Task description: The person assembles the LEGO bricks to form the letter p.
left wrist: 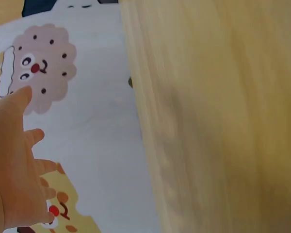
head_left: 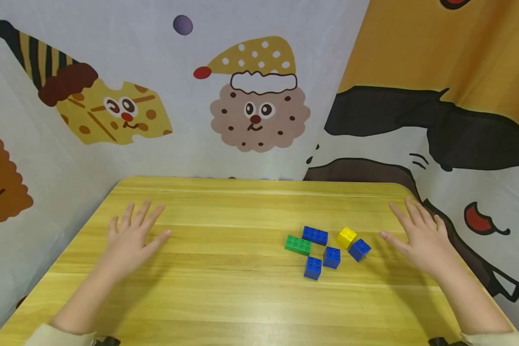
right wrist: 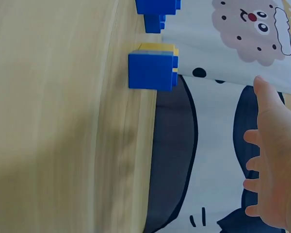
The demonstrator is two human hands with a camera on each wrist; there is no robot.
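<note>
My left hand [head_left: 131, 242] hovers over the left side of the table, fingers spread and nothing held; the left wrist view shows the same hand [left wrist: 19, 165] against the wall cloth. Over the right side, my right hand [head_left: 424, 240] is spread too, holding nothing. Nearest to it lies a blue brick [head_left: 359, 250], with a yellow brick [head_left: 347, 237] beside it. Further left are a long blue brick [head_left: 315, 235], a long green brick [head_left: 298, 245] and two more square blue bricks, one [head_left: 331, 257] behind the other [head_left: 313, 267]. In the right wrist view a blue brick [right wrist: 150, 71] partly hides the yellow one.
The wooden table [head_left: 225, 288] has a light grain. Behind it hangs a white cloth [head_left: 173, 158] printed with cartoon biscuits and cheese, and more printed cloth [head_left: 501, 192] hangs along the right side. Dark straps [head_left: 108, 341] show near the sleeves.
</note>
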